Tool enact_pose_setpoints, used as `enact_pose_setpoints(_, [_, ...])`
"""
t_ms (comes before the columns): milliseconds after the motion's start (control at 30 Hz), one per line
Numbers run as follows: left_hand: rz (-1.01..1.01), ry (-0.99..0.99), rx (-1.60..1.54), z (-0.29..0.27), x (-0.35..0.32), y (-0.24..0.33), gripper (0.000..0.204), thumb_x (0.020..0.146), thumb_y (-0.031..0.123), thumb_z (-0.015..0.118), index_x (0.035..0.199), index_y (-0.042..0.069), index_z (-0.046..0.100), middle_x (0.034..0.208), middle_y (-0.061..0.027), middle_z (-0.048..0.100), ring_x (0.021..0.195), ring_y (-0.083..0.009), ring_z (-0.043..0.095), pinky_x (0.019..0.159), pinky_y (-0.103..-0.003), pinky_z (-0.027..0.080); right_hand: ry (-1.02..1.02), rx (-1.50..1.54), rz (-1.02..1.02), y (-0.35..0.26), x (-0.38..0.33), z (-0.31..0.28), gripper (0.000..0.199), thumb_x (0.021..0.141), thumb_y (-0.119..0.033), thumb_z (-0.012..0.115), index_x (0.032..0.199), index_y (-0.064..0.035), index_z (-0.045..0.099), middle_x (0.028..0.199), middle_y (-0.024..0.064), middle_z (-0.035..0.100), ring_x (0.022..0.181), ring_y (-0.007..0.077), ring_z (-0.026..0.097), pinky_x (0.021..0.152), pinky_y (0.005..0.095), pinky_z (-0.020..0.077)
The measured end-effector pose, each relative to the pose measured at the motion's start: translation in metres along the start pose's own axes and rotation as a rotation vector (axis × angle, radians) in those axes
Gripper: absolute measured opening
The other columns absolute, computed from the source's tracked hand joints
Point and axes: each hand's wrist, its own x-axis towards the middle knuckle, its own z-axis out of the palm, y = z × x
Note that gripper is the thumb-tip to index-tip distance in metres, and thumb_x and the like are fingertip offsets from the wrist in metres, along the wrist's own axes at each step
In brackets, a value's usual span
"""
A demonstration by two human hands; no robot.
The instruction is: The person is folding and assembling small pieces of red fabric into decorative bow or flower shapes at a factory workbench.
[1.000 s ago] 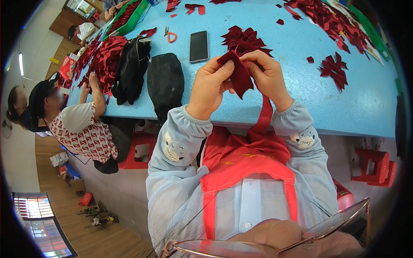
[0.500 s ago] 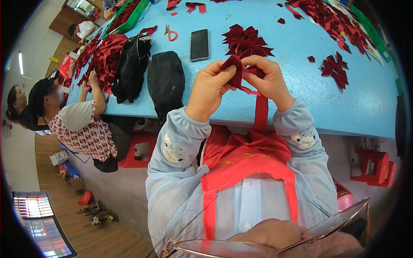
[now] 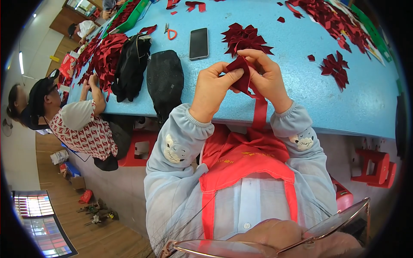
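Observation:
Between my two hands is a dark red ribbon (image 3: 243, 77), folded over at its upper part. Its long tail hangs down past the table's near edge toward my red apron (image 3: 245, 159). My left hand (image 3: 213, 88) is closed, thumb pressed on the fold. My right hand (image 3: 267, 79) pinches the same ribbon from the other side, its index finger bent over the top. Just beyond my hands lies a pile of folded dark red ribbon pieces (image 3: 246, 39). A black phone (image 3: 198, 44) and orange-handled scissors (image 3: 171, 33) rest to the left of it.
On the blue table (image 3: 297, 86) lie a black mesh bag (image 3: 165, 79), a dark cloth bag (image 3: 132, 69) and heaped red ribbon (image 3: 107, 56). More ribbon pieces (image 3: 334, 71) are at the right. A co-worker (image 3: 84, 124) sits at left. Red stools (image 3: 373, 167) stand below.
The folded ribbon has turned more upright between my fingers, and my right index finger has risen over it. Both hands have shifted only slightly.

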Motion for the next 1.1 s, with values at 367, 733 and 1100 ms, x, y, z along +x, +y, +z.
enact_pose_setpoints(367, [-0.012, -0.032, 0.039, 0.006, 0.002, -0.002, 0.018, 0.083, 0.013, 0.063, 0.087, -0.005, 0.062, 0.071, -0.0053, 0.061, 0.061, -0.0103, 0.058, 0.050, -0.022, 0.047, -0.081, -0.059, -0.244, 0.008, 0.015, -0.010, 0.019, 0.083, 0.002, 0.052, 0.101, -0.0056, 0.055, 0.092, 0.0013, 0.056, 0.083, 0.0091, 0.053, 0.073, 0.0229, 0.0439])
enact_pose_setpoints(733, [0.217, 0.097, -0.106, 0.019, 0.005, 0.010, 0.015, 0.083, 0.008, 0.062, 0.093, -0.003, 0.063, 0.078, -0.0049, 0.062, 0.064, -0.0110, 0.060, 0.052, -0.022, 0.050, 0.067, 0.249, -0.186, -0.001, 0.026, 0.004, 0.007, 0.085, 0.001, 0.053, 0.091, -0.0023, 0.055, 0.088, -0.0006, 0.054, 0.081, 0.0063, 0.052, 0.072, 0.0205, 0.0428])
enact_pose_setpoints(1100, [0.200, 0.012, 0.038, 0.006, 0.018, 0.026, 0.019, 0.082, 0.009, 0.061, 0.097, -0.002, 0.065, 0.078, -0.0055, 0.064, 0.065, -0.0095, 0.060, 0.053, -0.021, 0.049, 0.055, 0.386, 0.070, -0.019, 0.034, -0.005, 0.010, 0.085, -0.001, 0.053, 0.093, -0.0014, 0.060, 0.092, 0.0032, 0.057, 0.082, 0.0086, 0.053, 0.072, 0.0213, 0.0428])
